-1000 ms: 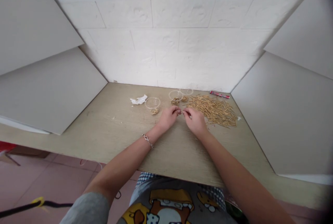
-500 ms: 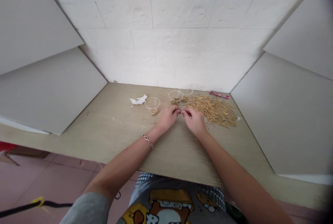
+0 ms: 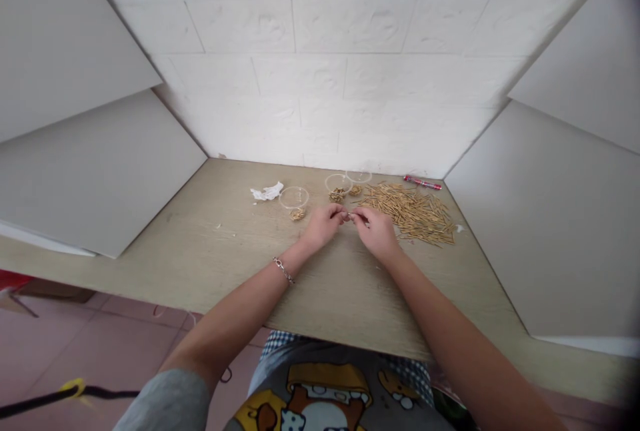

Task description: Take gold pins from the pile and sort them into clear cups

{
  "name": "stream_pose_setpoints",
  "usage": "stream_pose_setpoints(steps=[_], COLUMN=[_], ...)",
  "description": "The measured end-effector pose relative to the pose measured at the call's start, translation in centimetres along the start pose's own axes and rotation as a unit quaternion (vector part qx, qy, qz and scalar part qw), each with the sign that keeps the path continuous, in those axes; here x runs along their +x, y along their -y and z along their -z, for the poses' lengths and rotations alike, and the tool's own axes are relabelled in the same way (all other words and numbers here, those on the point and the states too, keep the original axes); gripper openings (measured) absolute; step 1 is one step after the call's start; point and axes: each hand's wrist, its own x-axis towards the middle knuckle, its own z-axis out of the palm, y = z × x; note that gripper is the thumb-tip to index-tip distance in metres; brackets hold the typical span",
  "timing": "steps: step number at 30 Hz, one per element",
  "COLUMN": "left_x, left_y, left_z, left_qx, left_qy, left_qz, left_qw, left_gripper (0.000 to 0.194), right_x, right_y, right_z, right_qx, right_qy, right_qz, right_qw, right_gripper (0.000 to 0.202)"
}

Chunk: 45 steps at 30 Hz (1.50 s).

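Over the middle of the table, my left hand (image 3: 324, 224) and my right hand (image 3: 375, 231) meet at their fingertips. Both are closed in a pinch on something too small to make out. To the right of my right hand spreads a pile of thin gold-coloured sticks (image 3: 410, 214). Just beyond my fingers sit a small dark-gold heap (image 3: 337, 195) and a second small gold heap (image 3: 355, 190). A lighter heap of small gold pieces (image 3: 297, 215) lies left of my left hand.
Clear round lids or dishes, one at the left (image 3: 294, 197) and two near the wall, stand on the table (image 3: 220, 264). Crumpled white tissue (image 3: 267, 191) lies at the left, a red tube (image 3: 423, 182) at the back right. Grey panels (image 3: 550, 217) border both sides.
My fingertips have come slightly closer together. The things on the table stay where they were.
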Motion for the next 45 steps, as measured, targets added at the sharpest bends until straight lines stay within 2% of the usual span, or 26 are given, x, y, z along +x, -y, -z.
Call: stream_pose_setpoints(steps=[17, 27, 45], left_x=[-0.39, -0.42, -0.12], left_y=[-0.55, -0.71, -0.44], left_z=[-0.35, 0.01, -0.11], left_qx=[0.021, 0.021, -0.044], left_qy=[-0.054, -0.045, -0.052], left_qz=[0.012, -0.013, -0.003], left_qw=[0.998, 0.999, 0.998], left_gripper=[0.019, 0.018, 0.018], right_x=[-0.41, -0.35, -0.39], right_y=[0.63, 0.7, 0.62], right_z=[-0.68, -0.32, -0.38], right_qx=[-0.012, 0.036, 0.091], right_qy=[-0.05, -0.06, -0.067], right_qz=[-0.008, -0.037, -0.051], right_qw=[0.999, 0.997, 0.992], right_gripper=[0.02, 0.02, 0.019])
